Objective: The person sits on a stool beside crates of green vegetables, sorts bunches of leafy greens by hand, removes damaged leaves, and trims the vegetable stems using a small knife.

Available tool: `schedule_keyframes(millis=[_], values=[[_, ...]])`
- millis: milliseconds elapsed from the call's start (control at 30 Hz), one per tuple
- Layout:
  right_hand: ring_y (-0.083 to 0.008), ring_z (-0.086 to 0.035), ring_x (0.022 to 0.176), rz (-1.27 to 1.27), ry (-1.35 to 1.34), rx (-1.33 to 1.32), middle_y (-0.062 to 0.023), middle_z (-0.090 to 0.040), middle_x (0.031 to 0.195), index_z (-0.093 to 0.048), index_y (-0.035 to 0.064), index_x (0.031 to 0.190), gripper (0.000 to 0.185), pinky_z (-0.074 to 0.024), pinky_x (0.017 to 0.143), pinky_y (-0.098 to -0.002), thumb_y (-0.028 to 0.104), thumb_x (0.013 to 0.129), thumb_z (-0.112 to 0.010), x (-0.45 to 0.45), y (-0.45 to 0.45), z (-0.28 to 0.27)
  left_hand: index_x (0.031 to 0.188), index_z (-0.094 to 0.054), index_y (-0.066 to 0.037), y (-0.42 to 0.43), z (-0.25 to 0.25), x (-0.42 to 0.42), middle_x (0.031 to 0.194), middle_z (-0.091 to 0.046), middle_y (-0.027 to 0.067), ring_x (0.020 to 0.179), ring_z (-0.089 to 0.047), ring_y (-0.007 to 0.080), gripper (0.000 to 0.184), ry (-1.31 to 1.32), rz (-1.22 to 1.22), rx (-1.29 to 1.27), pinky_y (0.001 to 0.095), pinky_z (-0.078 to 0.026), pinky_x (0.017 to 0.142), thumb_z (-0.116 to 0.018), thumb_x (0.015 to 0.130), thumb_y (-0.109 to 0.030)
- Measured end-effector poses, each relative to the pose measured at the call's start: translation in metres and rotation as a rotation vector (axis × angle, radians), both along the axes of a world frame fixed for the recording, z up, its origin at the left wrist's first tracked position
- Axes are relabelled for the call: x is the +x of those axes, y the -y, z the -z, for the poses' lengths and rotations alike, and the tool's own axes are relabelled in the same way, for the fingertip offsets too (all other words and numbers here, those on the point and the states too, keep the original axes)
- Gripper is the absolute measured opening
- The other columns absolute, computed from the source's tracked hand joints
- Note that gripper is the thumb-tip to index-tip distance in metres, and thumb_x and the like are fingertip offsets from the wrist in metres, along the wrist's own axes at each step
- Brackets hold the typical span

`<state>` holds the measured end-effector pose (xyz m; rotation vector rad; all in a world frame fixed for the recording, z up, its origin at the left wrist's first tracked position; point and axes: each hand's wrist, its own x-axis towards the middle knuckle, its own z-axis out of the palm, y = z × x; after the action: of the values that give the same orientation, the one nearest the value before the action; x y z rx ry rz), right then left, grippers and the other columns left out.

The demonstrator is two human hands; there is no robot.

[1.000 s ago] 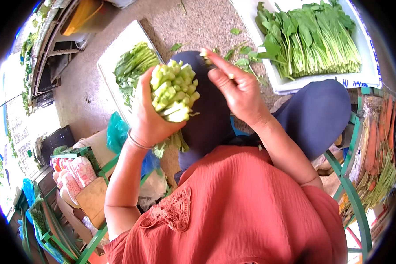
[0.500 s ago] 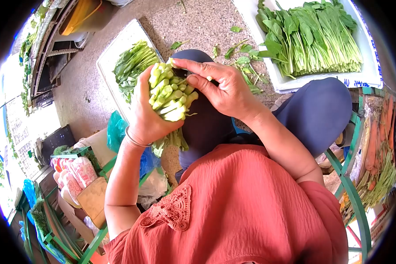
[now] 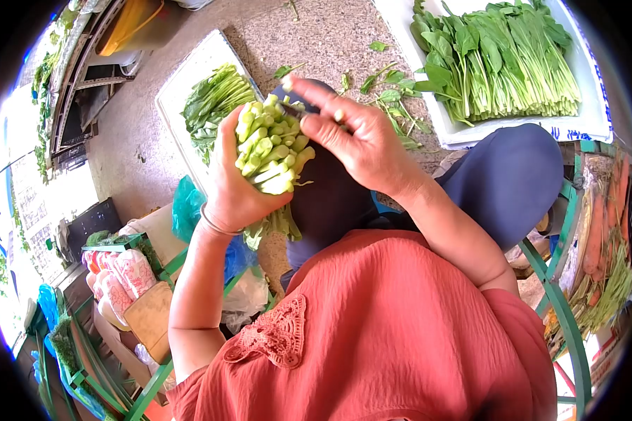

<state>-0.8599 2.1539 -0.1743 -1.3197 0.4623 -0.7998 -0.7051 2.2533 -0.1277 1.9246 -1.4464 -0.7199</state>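
Observation:
My left hand (image 3: pixel 240 188) is wrapped round a bunch of leafy greens (image 3: pixel 272 149). Its pale cut stem ends face up, and some leaves hang out below the hand. Beside those ends, my right hand (image 3: pixel 354 137) is partly closed on what looks like a small knife (image 3: pixel 292 108), its thin dark blade close to the upper stems. The knife's handle is mostly hidden by the fingers. A pale bit shows at the index fingertip, and another between the fingers. Beyond the left hand, more greens (image 3: pixel 214 105) lie on a white foam tray (image 3: pixel 179 88).
At the upper right, a white foam box (image 3: pixel 448 135) holds a neat row of greens (image 3: pixel 502 63). Loose leaves (image 3: pixel 393 95) lie on the speckled floor. Green metal frames (image 3: pixel 565 323) stand both sides, with carrots (image 3: pixel 597 224) at right and a teal bag (image 3: pixel 185 210) at left.
My right hand has drawn slightly away from the stem ends, its index finger lifting and opening a gap where the dark blade shows. My left hand keeps the bunch almost still.

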Motion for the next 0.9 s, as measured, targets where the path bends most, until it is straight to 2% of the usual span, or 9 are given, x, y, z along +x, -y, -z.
schedule_keyframes(millis=[100, 233, 367, 467, 600, 633, 767, 833, 900], values=[[-0.005, -0.053, 0.099, -0.173, -0.048, 0.005, -0.0038, -0.056, 0.122, -0.052, 0.0053, 0.123, 0.035, -0.0416, 0.088, -0.0217, 0.016, 0.09, -0.054, -0.003, 0.004, -0.005, 0.132, -0.022, -0.002, 0.0, -0.003, 0.003, 0.113, -0.051, 0.0113, 0.104, -0.052, 0.0207, 0.095, 0.132, 0.082, 0.043, 0.033, -0.042, 0.091, -0.075, 0.053, -0.004], [-0.0069, -0.054, 0.101, -0.19, -0.055, 0.051, -0.0034, -0.061, 0.114, -0.055, 0.0061, 0.121, 0.032, -0.0426, 0.089, -0.0225, 0.014, 0.09, -0.054, -0.003, 0.007, -0.006, 0.132, -0.023, -0.002, 0.0, -0.001, 0.001, 0.112, -0.051, 0.0112, 0.102, -0.053, 0.0204, 0.095, 0.084, 0.079, 0.039, 0.0331, -0.042, 0.09, -0.075, 0.052, -0.005], [-0.0074, -0.057, 0.097, -0.221, -0.04, 0.132, -0.0046, -0.064, 0.109, -0.057, 0.0053, 0.118, 0.029, -0.0451, 0.085, -0.0225, 0.012, 0.09, -0.054, 0.006, 0.005, 0.001, 0.127, -0.031, -0.002, 0.003, 0.0, 0.001, 0.107, -0.055, 0.0143, 0.099, -0.056, 0.0273, 0.09, 0.086, 0.033, 0.018, 0.0364, -0.044, 0.086, -0.078, 0.051, -0.01], [-0.0215, -0.066, 0.073, 0.223, -0.051, -0.149, -0.0114, -0.066, 0.087, -0.065, 0.0162, 0.107, 0.023, -0.0508, 0.063, -0.0268, 0.022, 0.086, -0.059, 0.021, -0.01, 0.01, 0.128, -0.031, -0.002, 0.003, -0.001, -0.001, 0.107, -0.055, 0.0145, 0.099, -0.056, 0.0274, 0.09, 0.046, 0.016, 0.041, 0.0364, -0.044, 0.087, -0.078, 0.051, -0.01], [-0.0168, -0.066, 0.071, 0.414, -0.039, -0.117, -0.009, -0.067, 0.09, -0.065, 0.0159, 0.108, 0.024, -0.0505, 0.059, -0.0271, 0.024, 0.087, -0.058, 0.022, -0.006, 0.015, 0.127, -0.03, -0.002, 0.003, -0.003, -0.003, 0.106, -0.057, 0.0136, 0.099, -0.057, 0.0261, 0.088, 0.135, 0.055, 0.014, 0.0354, -0.044, 0.088, -0.077, 0.052, -0.007], [-0.0127, -0.066, 0.072, 0.408, 0.002, -0.069, -0.0074, -0.068, 0.094, -0.061, 0.0099, 0.113, 0.029, -0.0501, 0.058, -0.0256, 0.025, 0.088, -0.057, 0.017, -0.002, 0.014, 0.127, -0.029, -0.002, 0.003, -0.004, -0.004, 0.106, -0.058, 0.0133, 0.099, -0.057, 0.0254, 0.088, 0.089, 0.043, 0.019, 0.035, -0.044, 0.088, -0.077, 0.053, -0.007], [-0.0123, -0.063, 0.088, 0.253, -0.108, 0.212, -0.0062, -0.066, 0.103, -0.053, 0.0018, 0.121, 0.039, -0.0506, 0.071, -0.0255, 0.025, 0.09, -0.056, -0.013, -0.005, 0.008, 0.126, -0.028, -0.001, 0.001, -0.002, -0.006, 0.108, -0.058, 0.0129, 0.101, -0.057, 0.0229, 0.085, -0.027, 0.0, -0.013, 0.0343, -0.042, 0.091, -0.075, 0.055, -0.006], [-0.0135, -0.06, 0.098, 0.236, 0.08, 0.077, -0.0072, -0.062, 0.111, -0.053, 0.0034, 0.122, 0.039, -0.0482, 0.081, -0.0259, 0.024, 0.089, -0.057, -0.017, -0.016, 0.002, 0.126, -0.027, 0.0, 0.001, -0.003, -0.005, 0.108, -0.057, 0.0126, 0.101, -0.056, 0.0226, 0.086, -0.02, 0.008, -0.013, 0.0347, -0.042, 0.091, -0.075, 0.056, -0.007], [-0.0078, -0.055, 0.1, -0.044, -0.029, 0.094, -0.0052, -0.055, 0.124, -0.048, 0.0053, 0.128, 0.039, -0.0428, 0.087, -0.0219, 0.015, 0.09, -0.054, -0.028, -0.025, -0.004, 0.127, -0.026, -0.001, 0.0, -0.001, -0.002, 0.109, -0.056, 0.0133, 0.102, -0.055, 0.0237, 0.088, 0.099, 0.045, -0.018, 0.0352, -0.042, 0.091, -0.076, 0.055, -0.008]])
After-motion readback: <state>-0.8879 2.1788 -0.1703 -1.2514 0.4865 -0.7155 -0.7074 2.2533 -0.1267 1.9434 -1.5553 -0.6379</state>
